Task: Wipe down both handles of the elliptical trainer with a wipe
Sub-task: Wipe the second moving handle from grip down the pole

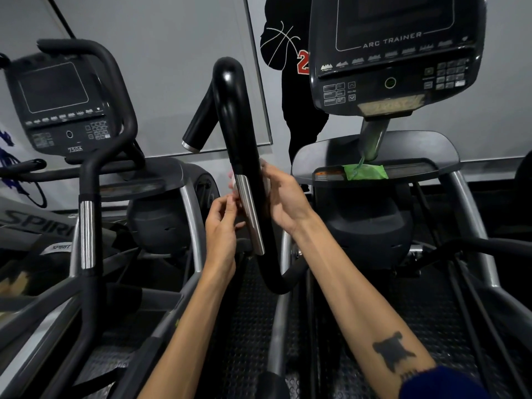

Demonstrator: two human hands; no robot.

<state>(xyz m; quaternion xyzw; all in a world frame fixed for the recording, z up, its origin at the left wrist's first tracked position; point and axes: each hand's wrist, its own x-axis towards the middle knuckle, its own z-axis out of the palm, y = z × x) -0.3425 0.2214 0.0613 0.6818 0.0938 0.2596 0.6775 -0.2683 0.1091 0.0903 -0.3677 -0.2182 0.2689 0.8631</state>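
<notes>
Gym: wipe [234, 184] behind handle [244, 156].

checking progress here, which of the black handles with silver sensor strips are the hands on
The tall curved handle at centre frame. Both hands are at its silver strip, left hand and right hand holding a white wipe around it. The handle at left stands untouched.

1. My left hand [223, 218] pinches a pale white wipe [233, 184] against the left side of the tall curved black handle [236, 122] with its silver metal strip [250, 214].
2. My right hand [283, 198] curls round the handle's right side, fingers reaching behind it.
3. A green wipe packet [365, 171] lies on the dark grey console tray [408, 168], under the black "ARC TRAINER" display console [397, 56].
4. A second black machine console [62, 106] stands well apart to the left.
</notes>
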